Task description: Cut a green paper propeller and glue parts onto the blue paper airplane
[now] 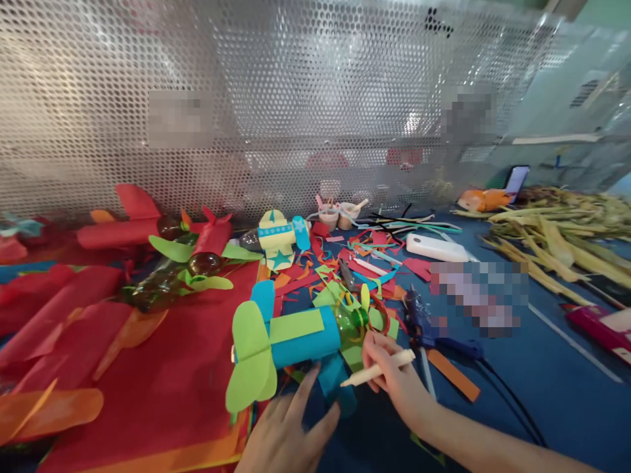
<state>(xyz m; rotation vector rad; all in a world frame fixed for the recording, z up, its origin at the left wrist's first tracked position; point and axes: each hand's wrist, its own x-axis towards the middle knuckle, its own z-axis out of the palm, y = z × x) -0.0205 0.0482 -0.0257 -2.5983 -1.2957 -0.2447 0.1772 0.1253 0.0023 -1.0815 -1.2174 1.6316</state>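
A toy plane (305,338) made from a green bottle wrapped in blue paper lies in front of me. A light green strip runs along its top, and light green rounded fins stand at its left end. My left hand (290,427) is open beside it, fingers spread, the index fingertip at the plane's lower edge near a blue paper wing (338,384). Close to the bottle's neck, my right hand (387,368) grips a cream-coloured marker (367,376). The marker's tip points left, over the blue wing; whether it touches the paper I cannot tell.
Paper scraps (379,253) spread behind the plane. A glue gun (419,318) with a black cord lies right, near a white case (436,247). Red sheets (162,381) and red bottle planes (210,246) are left. Dry husks (566,223) lie far right; a perforated metal screen (296,98) stands behind.
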